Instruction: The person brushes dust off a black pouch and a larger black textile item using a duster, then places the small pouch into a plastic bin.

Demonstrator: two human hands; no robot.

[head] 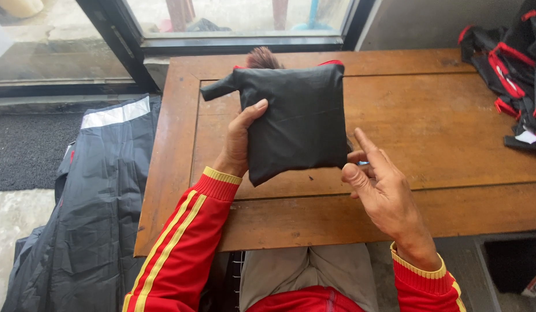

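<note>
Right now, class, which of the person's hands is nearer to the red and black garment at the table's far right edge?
Right. The right hand is at the black pouch's lower right corner, toward the garment. The left hand holds the pouch's left edge, farther away.

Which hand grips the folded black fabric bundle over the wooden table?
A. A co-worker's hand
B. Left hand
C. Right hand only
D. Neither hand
B: the left hand clasps the bundle at its left edge, while the right hand is open beside its lower right corner.
</note>
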